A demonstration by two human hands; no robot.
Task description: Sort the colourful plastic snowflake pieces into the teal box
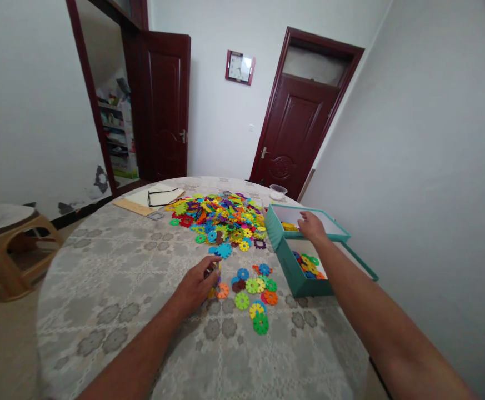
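Note:
A big heap of colourful plastic snowflake discs (221,218) lies on the round table (121,289). A smaller scatter of discs (254,293) lies nearer to me. My left hand (198,284) rests on the table beside that scatter, fingers curled around a few discs. My right hand (311,226) reaches over the far teal box (273,228), fingers bent down into it; what they hold is hidden. A near teal box (295,275) holds several discs.
A notebook with black glasses (159,195) lies at the table's far left. A clear plastic bowl (278,191) stands beyond the boxes. A wooden stool (9,250) is at left. Two dark red doors and a wall clock (239,67) are behind.

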